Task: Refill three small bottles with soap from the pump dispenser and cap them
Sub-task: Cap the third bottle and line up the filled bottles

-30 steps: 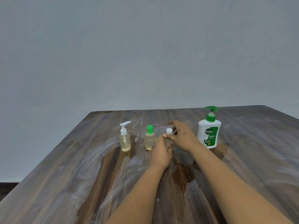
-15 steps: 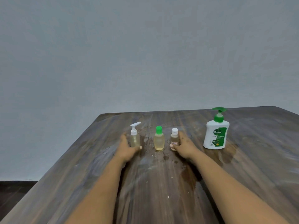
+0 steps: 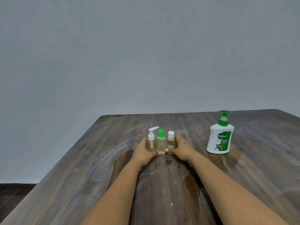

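Both hands, left hand [image 3: 142,152] and right hand [image 3: 182,148], are cupping three upright capped bottles [image 3: 161,142] mid-frame, pump dispenser [image 3: 220,135] standing right.

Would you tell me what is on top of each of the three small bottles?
The left bottle carries a white pump head, the middle bottle a green cap, the right bottle a white cap. The left hand and right hand cover their lower sides.
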